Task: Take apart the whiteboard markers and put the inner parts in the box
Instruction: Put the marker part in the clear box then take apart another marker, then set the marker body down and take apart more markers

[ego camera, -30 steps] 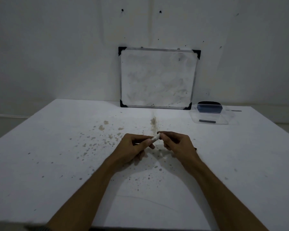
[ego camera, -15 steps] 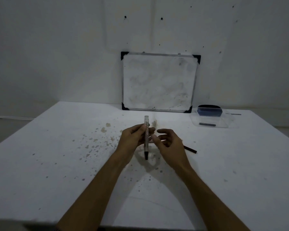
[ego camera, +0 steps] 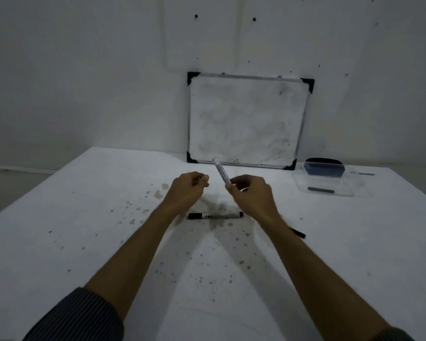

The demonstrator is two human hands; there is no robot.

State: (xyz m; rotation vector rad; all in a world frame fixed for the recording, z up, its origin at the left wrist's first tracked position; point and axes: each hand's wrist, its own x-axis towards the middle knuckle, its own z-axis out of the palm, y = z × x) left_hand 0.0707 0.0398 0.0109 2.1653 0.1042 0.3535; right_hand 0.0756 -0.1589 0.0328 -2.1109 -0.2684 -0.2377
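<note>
My right hand (ego camera: 252,196) grips the lower end of a white whiteboard marker barrel (ego camera: 221,171), which tilts up and to the left above the table. My left hand (ego camera: 187,190) hovers just left of it with fingers curled together; nothing shows between them. A second marker (ego camera: 215,215) with black ends lies flat on the table below and between my hands. A short black piece (ego camera: 298,234) lies on the table by my right forearm. The clear plastic box (ego camera: 354,190) stands at the back right, with a dark rod-like inner part (ego camera: 321,190) inside it.
A small whiteboard (ego camera: 246,121) leans on the wall at the table's far edge. A blue eraser (ego camera: 324,168) rests at the back of the box. The white table (ego camera: 84,217) is speckled with dark stains around my hands.
The marker went from lying between both hands, to upright in my left hand, to my right hand, now tilted. My hands have parted, uncovering the marker on the table.
</note>
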